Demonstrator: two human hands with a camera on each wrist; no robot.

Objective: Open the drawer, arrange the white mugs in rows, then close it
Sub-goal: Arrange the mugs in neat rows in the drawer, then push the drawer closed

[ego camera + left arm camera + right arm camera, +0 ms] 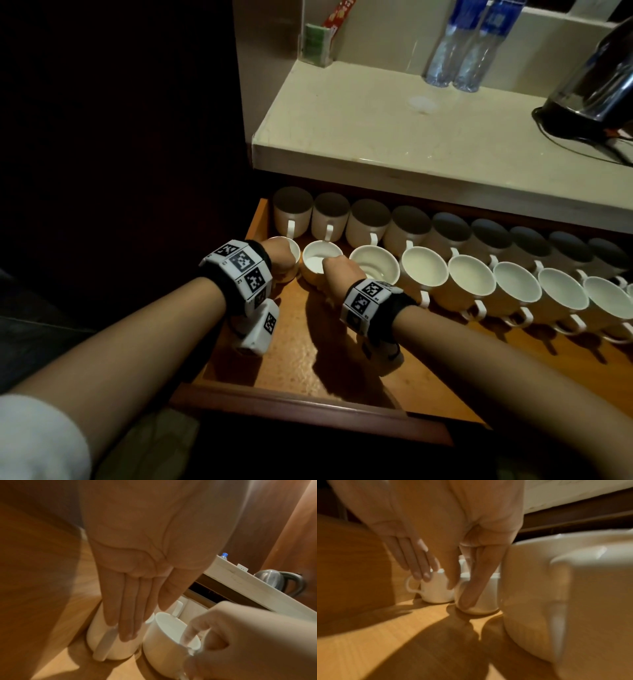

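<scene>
The wooden drawer (308, 346) stands pulled out. A back row of white mugs (370, 222) sits upside down under the counter edge, and a front row of white mugs (472, 279) stands upright with handles toward me. My left hand (279, 257) lays straight fingers (126, 615) against the side of the leftmost front mug (118, 649), close to the drawer's left wall. Beside it, my right hand (342, 274) grips the second front mug (317, 262) at its rim, one finger (471, 591) running down its outer wall. The two mugs almost touch.
A pale counter (376, 130) overhangs the drawer's back, carrying two water bottles (462, 51), a dark kettle (592, 89) with its cord, and a clear holder of packets (317, 41). Bare drawer floor lies between the front row and the drawer's front rail (291, 407).
</scene>
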